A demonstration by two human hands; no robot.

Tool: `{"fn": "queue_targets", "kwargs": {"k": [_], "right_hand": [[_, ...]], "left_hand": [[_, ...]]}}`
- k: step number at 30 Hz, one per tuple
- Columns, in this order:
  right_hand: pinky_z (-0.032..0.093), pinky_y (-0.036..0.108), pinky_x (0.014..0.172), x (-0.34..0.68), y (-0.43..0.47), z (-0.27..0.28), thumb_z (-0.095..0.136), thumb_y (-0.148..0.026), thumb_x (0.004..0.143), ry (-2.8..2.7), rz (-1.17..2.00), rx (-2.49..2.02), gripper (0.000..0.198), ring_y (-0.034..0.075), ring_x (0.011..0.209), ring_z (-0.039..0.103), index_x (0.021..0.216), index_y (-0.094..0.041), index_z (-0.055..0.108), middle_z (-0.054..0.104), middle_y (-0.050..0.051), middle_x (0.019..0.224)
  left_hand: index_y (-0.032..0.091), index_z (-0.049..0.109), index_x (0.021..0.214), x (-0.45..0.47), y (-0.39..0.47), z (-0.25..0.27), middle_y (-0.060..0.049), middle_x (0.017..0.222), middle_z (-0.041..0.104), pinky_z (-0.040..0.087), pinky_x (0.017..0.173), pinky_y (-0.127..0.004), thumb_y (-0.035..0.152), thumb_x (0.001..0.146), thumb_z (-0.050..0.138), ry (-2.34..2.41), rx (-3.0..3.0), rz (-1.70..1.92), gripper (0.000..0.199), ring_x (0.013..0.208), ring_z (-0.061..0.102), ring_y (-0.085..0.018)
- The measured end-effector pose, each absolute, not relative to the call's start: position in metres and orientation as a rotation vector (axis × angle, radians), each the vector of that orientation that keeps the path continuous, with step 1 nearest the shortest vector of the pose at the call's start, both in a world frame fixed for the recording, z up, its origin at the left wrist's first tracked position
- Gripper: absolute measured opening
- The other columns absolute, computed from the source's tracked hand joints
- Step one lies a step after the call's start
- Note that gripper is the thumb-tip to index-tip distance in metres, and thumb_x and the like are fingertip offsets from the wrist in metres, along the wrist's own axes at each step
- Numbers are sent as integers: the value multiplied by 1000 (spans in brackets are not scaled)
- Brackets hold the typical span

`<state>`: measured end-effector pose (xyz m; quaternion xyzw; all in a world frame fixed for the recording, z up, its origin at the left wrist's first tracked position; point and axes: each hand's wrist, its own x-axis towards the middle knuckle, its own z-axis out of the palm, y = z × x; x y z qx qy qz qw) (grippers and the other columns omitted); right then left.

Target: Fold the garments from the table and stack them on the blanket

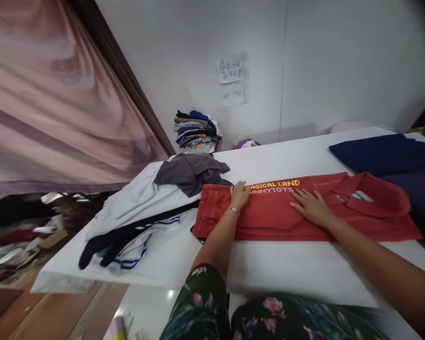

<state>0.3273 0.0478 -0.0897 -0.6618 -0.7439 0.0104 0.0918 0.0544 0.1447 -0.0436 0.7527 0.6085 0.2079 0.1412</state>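
A red collared shirt [269, 215] lies folded into a long strip across the white table, its collar to the right and yellow and white lettering along its upper edge. My left hand [239, 195] rests flat on the shirt near its left end, fingers stretched out beside the lettering. Farther right, my right hand [313, 208] lies open on the cloth, with its fingers spread just below the lettering's end. Neither hand grips anything. Part of a dark garment pokes out under the shirt's left corner.
Left of the shirt lie a grey garment [194, 170], a white garment [131, 208] and black tights [127, 238]. Dark blue clothing [386, 153] sits at the right. A stack of folded clothes [196, 132] stands by the wall. A pink curtain [56, 104] hangs at left.
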Motion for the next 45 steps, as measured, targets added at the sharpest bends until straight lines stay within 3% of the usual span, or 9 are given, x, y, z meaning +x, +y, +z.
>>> {"fn": "queue_targets", "kwargs": {"k": [4, 9, 13, 17, 24, 30, 35, 38, 45], "right_hand": [[20, 56, 114, 337, 54, -96, 29, -58, 91, -2189, -6, -1940, 63, 30, 140, 34, 141, -23, 47, 43, 10, 150], [20, 60, 113, 333, 51, -86, 30, -58, 90, -2118, 100, -1999, 64, 31, 139, 35, 139, -23, 50, 45, 11, 148], [17, 62, 113, 299, 29, -85, 29, -60, 91, -2171, -9, -1773, 61, 32, 142, 30, 140, -30, 49, 42, 7, 151], [18, 58, 114, 268, 9, -101, 30, -61, 89, -2325, -45, -1586, 63, 31, 140, 34, 137, -26, 53, 41, 10, 151], [19, 58, 114, 266, 3, -113, 33, -60, 89, -2312, -36, -1568, 61, 31, 139, 36, 135, -28, 56, 43, 9, 149], [18, 57, 115, 262, -30, -103, 38, -57, 92, -2365, 122, -1501, 57, 28, 142, 30, 141, -30, 49, 39, 7, 151], [19, 56, 116, 282, -57, -81, 41, -54, 94, -2392, 392, -1510, 60, 27, 145, 23, 147, -25, 41, 29, 9, 155], [14, 59, 116, 308, -67, -72, 40, -54, 95, -2311, 452, -1602, 59, 28, 144, 26, 146, -23, 43, 34, 10, 153], [24, 56, 115, 361, -68, -63, 37, -51, 96, -2044, 288, -1760, 55, 28, 142, 31, 142, -23, 49, 42, 10, 149]], "left_hand": [[16, 57, 131, 32, 131, -23, -10, 144, 51, 31, 113, -33, 27, 94, 46, 1721, 2195, 731, 40, 134, 44, -18], [17, 61, 125, -34, 88, -4, -9, 138, 55, 32, 113, -36, 27, 90, 53, 1937, 2267, 892, 37, 130, 47, -21], [16, 60, 122, -81, 63, -7, -11, 130, 61, 40, 103, -35, 32, 91, 51, 2251, 2031, 794, 36, 121, 54, -23], [15, 62, 117, -94, 56, -15, -14, 118, 67, 45, 90, -35, 46, 93, 47, 2300, 1810, 655, 42, 109, 62, -27], [13, 57, 123, -95, 72, -18, -18, 122, 66, 45, 89, -35, 58, 87, 52, 2256, 1671, 565, 58, 112, 62, -31], [13, 54, 124, -104, 88, -19, -17, 126, 63, 46, 90, -33, 43, 84, 62, 2265, 1688, 557, 50, 112, 62, -28], [13, 55, 123, -102, 96, -17, -18, 123, 64, 48, 90, -37, 40, 87, 58, 2294, 1796, 507, 45, 112, 62, -30], [12, 55, 123, -93, 91, -12, -20, 120, 63, 50, 86, -42, 37, 88, 55, 2378, 1887, 474, 43, 110, 62, -34], [12, 50, 133, -41, 62, -10, -17, 146, 45, 35, 111, -43, 31, 91, 48, 2168, 2502, 655, 46, 136, 39, -28]]}}
